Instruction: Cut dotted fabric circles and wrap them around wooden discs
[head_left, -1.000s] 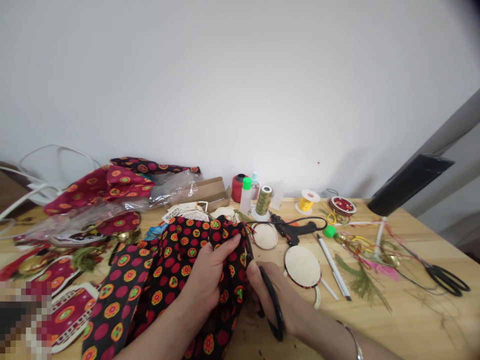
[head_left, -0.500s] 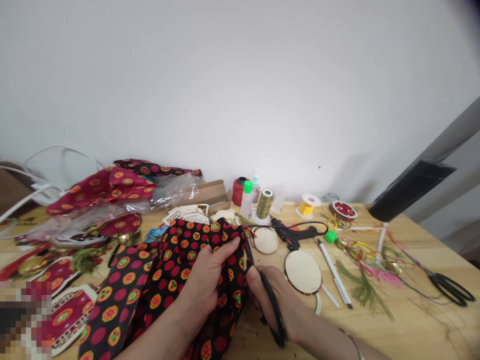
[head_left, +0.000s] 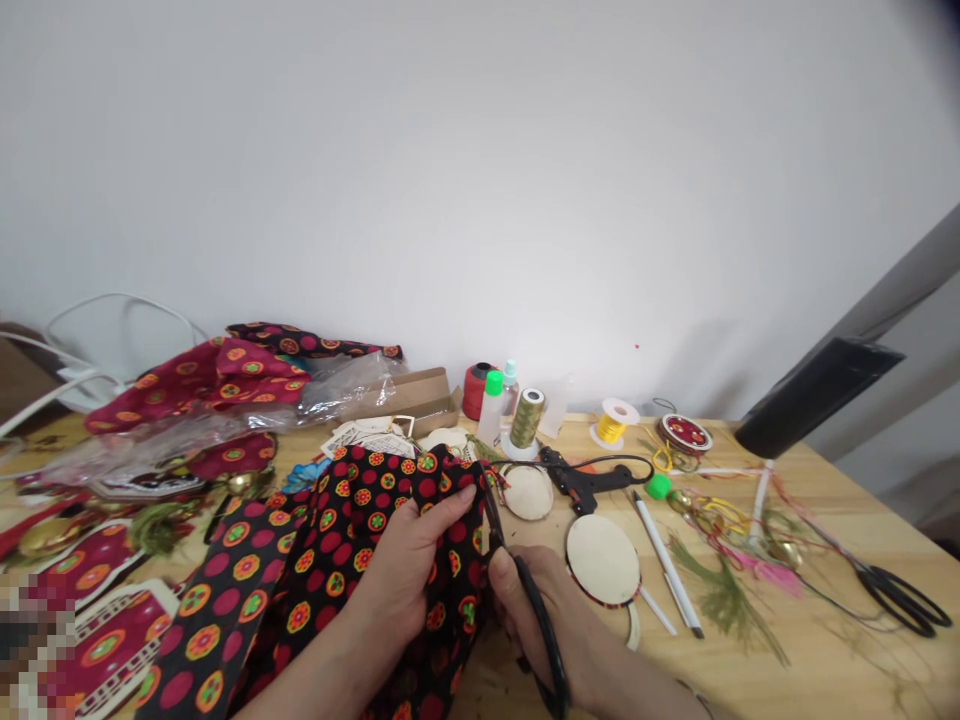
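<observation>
Black fabric [head_left: 330, 530] printed with red dots and orange flowers spreads over the front of the table and hangs toward me. My left hand [head_left: 412, 560] pinches it near its right edge, thumb on top and the other fingers hidden behind the cloth. In my right hand [head_left: 536, 600] is a pair of black-handled scissors [head_left: 544, 640], my thumb at the handle loop. Their blades point away from me and lie along the fabric's right edge. How far the blades are apart I cannot tell. Close beyond my right hand lies a pale round disc [head_left: 602, 558].
Behind the cloth stand a green-capped bottle [head_left: 491, 408] and a spool of olive thread [head_left: 527, 420]. A black glue gun [head_left: 589, 478] and a white pen [head_left: 667, 565] lie to the right. Further right are tangled threads and a second pair of scissors [head_left: 904, 600]. Maroon fabric [head_left: 202, 385] is heaped left.
The view has tilted slightly, so the table items sit a little lower. Both hands keep their hold on the fabric and scissors, almost unmoved.
</observation>
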